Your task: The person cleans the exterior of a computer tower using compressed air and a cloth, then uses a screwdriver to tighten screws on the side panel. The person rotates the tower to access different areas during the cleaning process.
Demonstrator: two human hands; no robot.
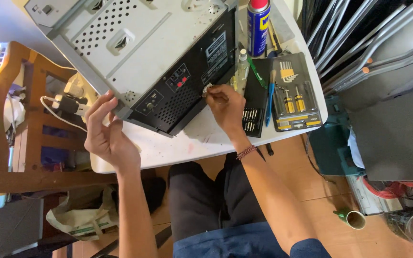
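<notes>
Nearest you, your left hand [108,131] hangs at the table's near edge with its fingers loosely spread and gripping nothing; the fingertips touch the near corner of the upturned grey metal chassis [139,52]; your right hand [225,106], a braided band at its wrist, is pinched shut on a small pale part [206,89] held against the chassis's black rear panel [187,81], though what the part is, you cannot tell from here; the chassis lies tilted across the white table [187,143], its perforated underside up; just right of your right hand sits a black bit case [253,102], then a blue-handled tool [269,102] and a grey tool tray [295,93] with yellow-handled drivers; farther off, a blue spray can [258,26] stands upright beside the chassis; a wooden chair [10,129] stands left of the table.
</notes>
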